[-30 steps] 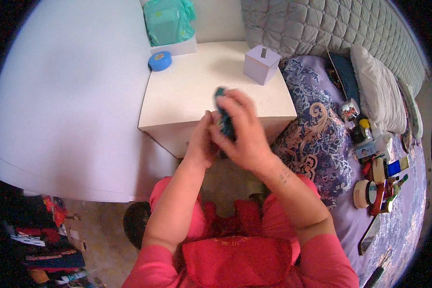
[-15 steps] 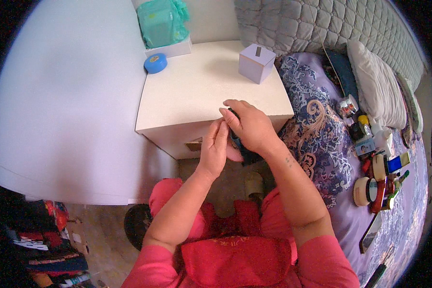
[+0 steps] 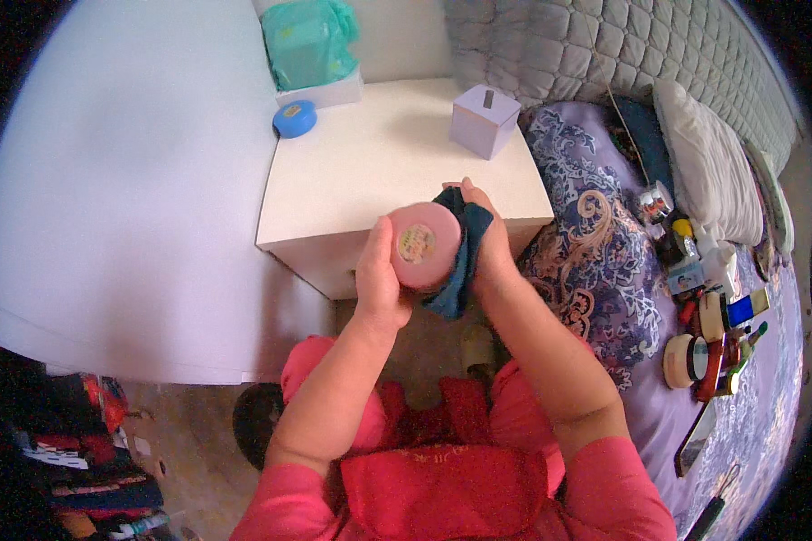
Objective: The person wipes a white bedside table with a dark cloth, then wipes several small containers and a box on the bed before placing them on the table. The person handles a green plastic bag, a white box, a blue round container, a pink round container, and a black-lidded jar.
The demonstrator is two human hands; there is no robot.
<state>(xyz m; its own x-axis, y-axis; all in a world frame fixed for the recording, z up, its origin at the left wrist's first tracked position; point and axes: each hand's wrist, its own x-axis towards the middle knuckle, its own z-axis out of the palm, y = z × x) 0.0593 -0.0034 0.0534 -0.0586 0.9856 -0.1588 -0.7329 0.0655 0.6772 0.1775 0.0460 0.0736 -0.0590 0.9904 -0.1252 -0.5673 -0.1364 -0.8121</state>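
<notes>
**Pink jar held up, cloth against its side**

The left hand (image 3: pixel 381 281) grips a round pink jar (image 3: pixel 424 245) from the left, thumb up along its edge, so that the labelled round face points at the camera. The right hand (image 3: pixel 489 242) is closed on a dark blue cloth (image 3: pixel 458 261), which is pressed to the jar's right side and hangs down below it. Both hands meet in the air just in front of a white nightstand (image 3: pixel 370 180), over the gap between it and the person's red-clad lap.

On the nightstand stand a lilac box (image 3: pixel 484 119) near the right rear corner, a blue tape roll (image 3: pixel 294 118) at the left rear, and a teal bag (image 3: pixel 309 41) on a white box behind it. To the right lies a bed with a patterned purple cover (image 3: pixel 595 261), a pillow (image 3: pixel 708 162) and a scatter of small jars and bottles (image 3: pixel 708 334).
</notes>
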